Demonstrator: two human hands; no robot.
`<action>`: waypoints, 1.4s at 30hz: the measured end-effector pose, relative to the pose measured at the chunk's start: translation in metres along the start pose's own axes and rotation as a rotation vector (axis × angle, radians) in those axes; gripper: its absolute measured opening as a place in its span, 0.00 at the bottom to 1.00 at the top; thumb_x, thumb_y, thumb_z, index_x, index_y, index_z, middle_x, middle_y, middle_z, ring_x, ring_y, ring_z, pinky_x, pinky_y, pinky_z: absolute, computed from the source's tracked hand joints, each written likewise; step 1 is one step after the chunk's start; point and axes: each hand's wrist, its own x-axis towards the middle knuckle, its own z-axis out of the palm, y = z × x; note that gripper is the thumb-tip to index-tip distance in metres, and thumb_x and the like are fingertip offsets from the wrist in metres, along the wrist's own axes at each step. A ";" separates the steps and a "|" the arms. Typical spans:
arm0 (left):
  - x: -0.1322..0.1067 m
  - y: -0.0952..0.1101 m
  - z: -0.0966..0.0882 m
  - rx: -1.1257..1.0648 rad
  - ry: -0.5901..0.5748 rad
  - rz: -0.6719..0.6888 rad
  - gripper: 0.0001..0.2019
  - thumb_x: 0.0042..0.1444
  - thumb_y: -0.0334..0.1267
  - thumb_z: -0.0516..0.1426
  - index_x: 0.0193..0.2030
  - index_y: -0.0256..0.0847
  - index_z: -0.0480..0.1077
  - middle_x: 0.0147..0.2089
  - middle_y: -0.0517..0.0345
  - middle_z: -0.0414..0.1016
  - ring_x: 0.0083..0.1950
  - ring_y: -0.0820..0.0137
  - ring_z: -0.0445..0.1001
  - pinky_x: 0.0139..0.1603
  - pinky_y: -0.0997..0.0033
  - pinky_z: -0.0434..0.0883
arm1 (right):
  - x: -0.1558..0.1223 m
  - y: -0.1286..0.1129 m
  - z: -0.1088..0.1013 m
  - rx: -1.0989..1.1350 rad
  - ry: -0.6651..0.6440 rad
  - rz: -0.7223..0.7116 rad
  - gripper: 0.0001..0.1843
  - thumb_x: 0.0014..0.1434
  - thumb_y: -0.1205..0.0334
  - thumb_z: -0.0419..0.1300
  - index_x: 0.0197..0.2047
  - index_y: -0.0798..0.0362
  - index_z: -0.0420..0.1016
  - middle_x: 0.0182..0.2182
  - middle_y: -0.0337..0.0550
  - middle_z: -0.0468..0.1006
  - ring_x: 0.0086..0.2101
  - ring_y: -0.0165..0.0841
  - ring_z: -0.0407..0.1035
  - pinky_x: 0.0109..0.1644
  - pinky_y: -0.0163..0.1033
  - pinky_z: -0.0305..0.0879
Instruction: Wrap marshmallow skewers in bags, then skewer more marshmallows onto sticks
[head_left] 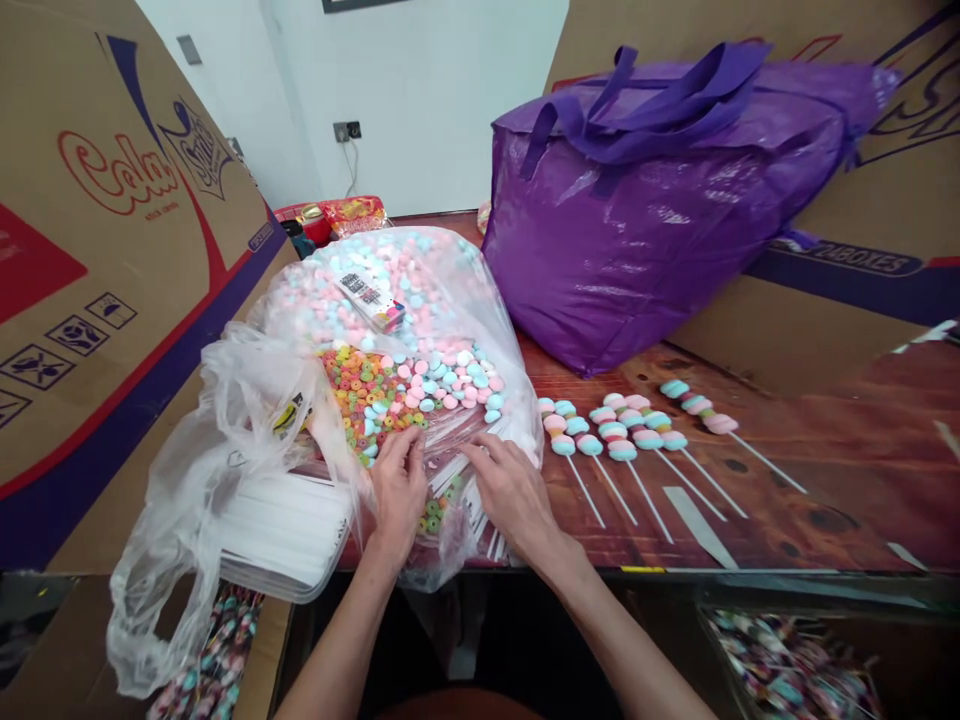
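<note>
A big clear plastic bag (pixel 442 300) lies on the brown table (pixel 825 470), full of pink and blue marshmallow sweets, with colourful ring sweets (pixel 364 390) in its near part. My left hand (pixel 397 485) rests on the bag's near edge, fingers bent onto the plastic by the ring sweets. My right hand (pixel 510 490) lies beside it with fingers stretched flat over white sticks (pixel 457 475) that show through the plastic. Right of the bag, several finished marshmallow skewers (pixel 615 440) lie in a row on the table.
A purple carrier bag (pixel 660 200) stands behind the skewers. Large cardboard boxes stand at the left (pixel 97 250) and right (pixel 862 300). A bundle of white sticks in plastic (pixel 277 530) hangs off the table's left front. Containers of wrapped skewers sit below at left (pixel 217 660) and right (pixel 787 660).
</note>
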 end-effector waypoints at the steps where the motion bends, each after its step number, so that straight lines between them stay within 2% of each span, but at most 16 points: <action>1: 0.001 -0.001 0.000 0.010 -0.005 0.000 0.12 0.64 0.33 0.52 0.47 0.39 0.77 0.46 0.49 0.79 0.49 0.64 0.77 0.53 0.63 0.73 | 0.004 0.000 0.003 -0.043 -0.050 -0.019 0.18 0.62 0.79 0.51 0.44 0.53 0.78 0.43 0.52 0.79 0.39 0.41 0.71 0.43 0.44 0.66; 5: 0.018 0.002 0.003 0.103 -0.026 0.012 0.12 0.62 0.31 0.53 0.47 0.40 0.77 0.44 0.50 0.77 0.46 0.64 0.77 0.50 0.64 0.73 | 0.011 0.006 0.006 -0.097 -0.150 -0.087 0.17 0.61 0.81 0.50 0.37 0.53 0.75 0.35 0.49 0.76 0.36 0.39 0.69 0.39 0.42 0.63; 9: 0.045 0.014 0.011 0.309 -0.091 0.023 0.15 0.63 0.31 0.51 0.51 0.40 0.76 0.44 0.47 0.77 0.46 0.60 0.76 0.51 0.61 0.71 | 0.009 0.015 0.003 -0.058 -0.112 -0.181 0.17 0.62 0.81 0.48 0.36 0.53 0.74 0.33 0.45 0.74 0.33 0.37 0.67 0.37 0.40 0.60; 14: 0.064 0.016 0.020 0.466 -0.075 -0.048 0.19 0.63 0.31 0.50 0.60 0.38 0.71 0.45 0.42 0.76 0.46 0.56 0.76 0.49 0.60 0.69 | 0.007 0.017 -0.002 -0.019 0.068 -0.140 0.16 0.66 0.77 0.46 0.36 0.54 0.71 0.33 0.47 0.73 0.32 0.37 0.66 0.36 0.39 0.61; 18: 0.067 0.011 0.020 0.492 -0.105 -0.033 0.19 0.64 0.30 0.48 0.57 0.39 0.72 0.44 0.43 0.76 0.46 0.57 0.75 0.48 0.62 0.69 | 0.006 0.010 -0.017 0.171 0.286 -0.117 0.11 0.68 0.73 0.47 0.39 0.53 0.69 0.33 0.46 0.73 0.33 0.35 0.69 0.37 0.39 0.65; 21: 0.063 0.014 0.021 0.578 -0.116 -0.039 0.19 0.65 0.30 0.48 0.57 0.39 0.72 0.46 0.42 0.74 0.46 0.57 0.75 0.46 0.62 0.69 | 0.002 0.001 -0.031 0.272 0.427 -0.135 0.08 0.66 0.72 0.51 0.43 0.51 0.67 0.30 0.41 0.73 0.30 0.33 0.69 0.33 0.37 0.66; 23: 0.059 0.018 0.023 0.650 -0.122 -0.046 0.18 0.65 0.31 0.47 0.57 0.41 0.72 0.49 0.41 0.71 0.45 0.57 0.75 0.44 0.63 0.69 | -0.001 -0.006 -0.039 0.316 0.510 -0.138 0.09 0.64 0.73 0.54 0.44 0.51 0.67 0.29 0.39 0.73 0.28 0.31 0.70 0.31 0.35 0.66; 27: 0.056 0.025 0.024 0.752 -0.192 -0.011 0.17 0.66 0.30 0.47 0.53 0.42 0.73 0.49 0.42 0.72 0.49 0.54 0.74 0.44 0.62 0.69 | -0.008 -0.020 -0.044 0.368 0.588 -0.080 0.11 0.62 0.74 0.56 0.46 0.51 0.68 0.28 0.38 0.75 0.25 0.30 0.70 0.31 0.35 0.66; 32: 0.055 0.028 0.012 0.659 -0.223 0.011 0.15 0.64 0.30 0.50 0.54 0.42 0.72 0.47 0.47 0.73 0.48 0.59 0.75 0.46 0.64 0.69 | -0.012 -0.027 -0.035 0.401 0.488 -0.145 0.10 0.62 0.75 0.55 0.42 0.51 0.69 0.25 0.37 0.73 0.23 0.30 0.68 0.29 0.35 0.64; 34: 0.047 0.026 0.006 0.596 -0.220 0.051 0.15 0.64 0.29 0.50 0.52 0.43 0.73 0.47 0.49 0.73 0.46 0.61 0.74 0.46 0.65 0.69 | -0.015 -0.028 -0.029 0.441 0.399 -0.181 0.10 0.62 0.76 0.53 0.40 0.52 0.69 0.24 0.37 0.70 0.24 0.30 0.66 0.29 0.35 0.62; 37: 0.030 0.020 0.000 0.456 -0.291 0.121 0.14 0.63 0.28 0.50 0.48 0.43 0.75 0.46 0.51 0.72 0.45 0.64 0.74 0.46 0.66 0.69 | -0.023 -0.032 -0.023 0.496 0.235 -0.194 0.12 0.63 0.77 0.51 0.41 0.53 0.70 0.23 0.37 0.67 0.23 0.30 0.63 0.27 0.35 0.58; 40: 0.018 0.012 -0.005 0.306 -0.376 0.123 0.14 0.62 0.27 0.51 0.46 0.43 0.77 0.43 0.52 0.72 0.44 0.65 0.74 0.48 0.67 0.70 | -0.031 -0.037 -0.019 0.567 0.107 -0.199 0.13 0.62 0.78 0.50 0.42 0.54 0.71 0.25 0.39 0.70 0.25 0.30 0.65 0.28 0.34 0.60; 42: 0.015 0.007 -0.007 0.232 -0.383 0.101 0.14 0.61 0.27 0.52 0.48 0.42 0.76 0.43 0.52 0.74 0.45 0.65 0.74 0.49 0.66 0.70 | -0.035 -0.040 -0.019 0.619 0.047 -0.182 0.14 0.62 0.78 0.49 0.41 0.54 0.72 0.26 0.40 0.72 0.26 0.31 0.66 0.29 0.34 0.62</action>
